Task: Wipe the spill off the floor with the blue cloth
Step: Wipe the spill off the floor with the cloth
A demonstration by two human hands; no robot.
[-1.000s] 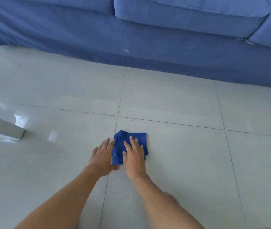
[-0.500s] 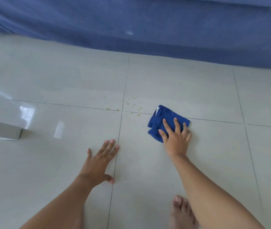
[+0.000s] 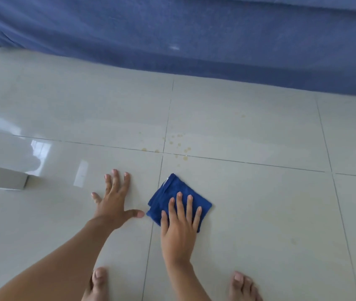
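while the spill waits: a person crouches barefoot over pale floor tiles, mid-wipe, in front of a blue sofa skirt

cloth: the blue cloth (image 3: 173, 197), folded to a small pad, lies flat on the floor (image 3: 259, 213) just short of the spill (image 3: 178, 146), on the person's side of it, and just right of the grout line that runs toward the feet

change: half a second ago the cloth sat further from the person and to the right of the spill; it has now slid back toward the person and leftward, so the sweep passed beside the drops, not over them

spill: yellowish drops are scattered where the tile joints cross, apart from the cloth and apparently unwiped

right hand: the right hand (image 3: 180, 227) presses flat on the cloth's near half, fingers spread wide, pinning it under the palm and not pinching it

left hand: the left hand (image 3: 113, 203) holds nothing, splayed open on bare tile left of the cloth, its thumb tip close to the cloth's edge, seemingly a brace

meaning: the job looks barely begun; a push away from the person, straight up to the joint crossing, would likely carry the cloth onto the drops

risk: one stray drop sits beyond the spill, toward the sofa, easy to miss
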